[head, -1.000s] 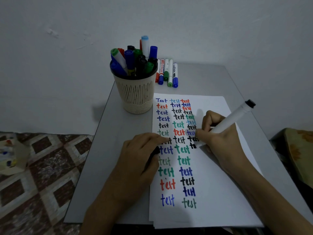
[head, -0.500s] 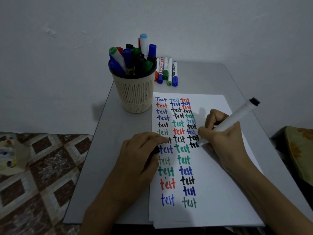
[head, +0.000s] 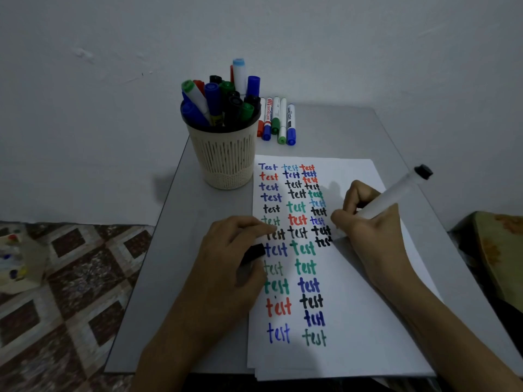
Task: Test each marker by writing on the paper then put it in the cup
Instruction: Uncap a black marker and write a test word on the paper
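- Right hand [head: 368,233]: grips a white marker [head: 393,195], black butt end raised to the right, tip down at the lowest black "test" in the third column.
- Left hand [head: 226,267]: rests on the paper's left edge, fingers curled over a black cap [head: 254,253].
- Paper [head: 368,321]: white sheet on a grey table [head: 169,264], three columns of "test" in several colours.
- Cup [head: 226,162]: cream, slotted, full of upright markers.
- Five capped markers [head: 276,120]: lying side by side just right of the cup.
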Action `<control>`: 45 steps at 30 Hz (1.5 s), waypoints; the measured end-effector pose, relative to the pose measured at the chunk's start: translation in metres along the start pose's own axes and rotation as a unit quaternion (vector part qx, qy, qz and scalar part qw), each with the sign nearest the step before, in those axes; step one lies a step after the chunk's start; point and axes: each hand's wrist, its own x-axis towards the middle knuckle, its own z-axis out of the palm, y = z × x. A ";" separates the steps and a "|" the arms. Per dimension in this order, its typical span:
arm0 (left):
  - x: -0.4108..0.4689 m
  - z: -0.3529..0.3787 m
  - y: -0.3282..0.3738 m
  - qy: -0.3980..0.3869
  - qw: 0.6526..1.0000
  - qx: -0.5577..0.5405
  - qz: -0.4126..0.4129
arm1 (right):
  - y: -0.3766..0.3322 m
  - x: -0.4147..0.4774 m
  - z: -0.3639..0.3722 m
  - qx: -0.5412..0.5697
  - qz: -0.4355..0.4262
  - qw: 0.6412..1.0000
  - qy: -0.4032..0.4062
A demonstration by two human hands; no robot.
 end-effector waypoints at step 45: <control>0.002 -0.009 0.018 0.099 0.934 -0.329 -0.101 | -0.015 -0.005 0.002 0.268 0.023 0.930 -0.252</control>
